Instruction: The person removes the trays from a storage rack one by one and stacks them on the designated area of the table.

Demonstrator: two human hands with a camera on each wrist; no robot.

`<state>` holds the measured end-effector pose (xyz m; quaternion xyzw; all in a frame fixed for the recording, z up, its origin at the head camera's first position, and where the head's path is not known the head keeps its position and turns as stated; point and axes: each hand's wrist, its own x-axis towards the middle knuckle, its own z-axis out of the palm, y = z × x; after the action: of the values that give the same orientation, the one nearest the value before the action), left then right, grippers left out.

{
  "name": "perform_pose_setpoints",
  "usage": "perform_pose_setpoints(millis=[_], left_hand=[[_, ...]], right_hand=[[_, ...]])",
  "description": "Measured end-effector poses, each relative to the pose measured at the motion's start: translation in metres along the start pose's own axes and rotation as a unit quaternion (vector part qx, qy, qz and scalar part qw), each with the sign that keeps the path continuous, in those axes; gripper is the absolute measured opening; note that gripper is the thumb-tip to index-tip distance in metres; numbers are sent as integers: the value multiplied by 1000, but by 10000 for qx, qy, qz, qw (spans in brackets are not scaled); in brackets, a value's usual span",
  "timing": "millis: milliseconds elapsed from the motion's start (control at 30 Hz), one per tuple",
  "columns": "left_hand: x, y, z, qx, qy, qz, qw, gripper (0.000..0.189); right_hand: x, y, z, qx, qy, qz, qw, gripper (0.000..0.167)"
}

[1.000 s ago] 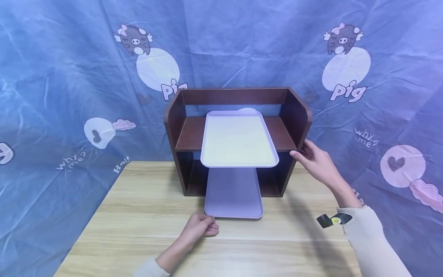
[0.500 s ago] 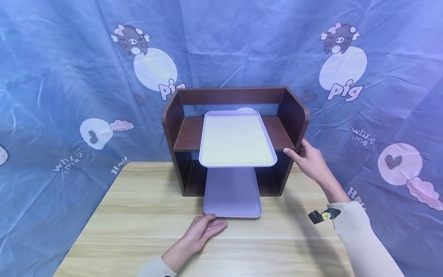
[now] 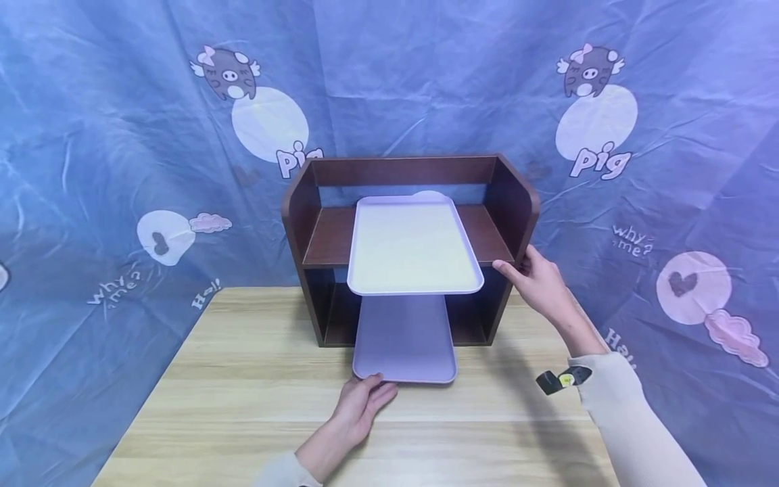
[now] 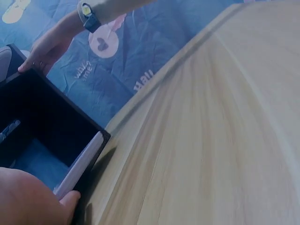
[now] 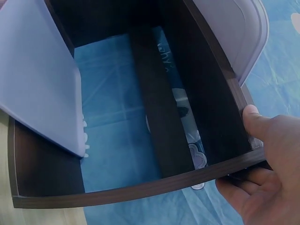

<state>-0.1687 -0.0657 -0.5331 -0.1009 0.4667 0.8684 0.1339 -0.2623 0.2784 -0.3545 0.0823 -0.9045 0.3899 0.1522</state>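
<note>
A dark brown two-level desk shelf [image 3: 514, 203] stands on the table. On its upper level lies a pale tray [image 3: 414, 247], its front end jutting past the edge. A lavender tray [image 3: 404, 338] pokes out of the lower compartment. My left hand [image 3: 359, 406] holds that lower tray at its front left corner, thumb on the rim and fingers beneath; in the left wrist view the tray's edge [image 4: 79, 164] is between thumb and palm side. My right hand [image 3: 541, 281] grips the shelf's right side panel, thumb on the middle board's front edge, as the right wrist view [image 5: 276, 173] confirms.
A light wood-grain table [image 3: 243, 392] bears the shelf near its back edge. Behind and to the sides hangs a blue printed curtain [image 3: 377, 81]. The shelf's back is partly without a panel, and curtain shows through.
My left hand's curled fingers have straightened and slid under the lower tray's front edge, with the thumb now on its rim. The right hand keeps its grip. The whole view shifts slightly.
</note>
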Motion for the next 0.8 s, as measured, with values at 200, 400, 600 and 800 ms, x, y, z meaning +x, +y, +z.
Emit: perform_pose_setpoints(millis=[200,400,600,800], left_hand=[[2,-5,9,-460,233,296,9982,65],[0,-7,16,-604,572,392,9958,65],[0,-8,21,-677,936,514,9920,65],[1,-10,22,-674,1083,648,9897,65]], right_hand=[[1,3,3,-118,115,-47,9999,62],[1,5,4,-163,202,-88,9996,61],[1,5,6,-136,255,-140,9995,58],[0,6,6,-62,248,-95,9996,57]])
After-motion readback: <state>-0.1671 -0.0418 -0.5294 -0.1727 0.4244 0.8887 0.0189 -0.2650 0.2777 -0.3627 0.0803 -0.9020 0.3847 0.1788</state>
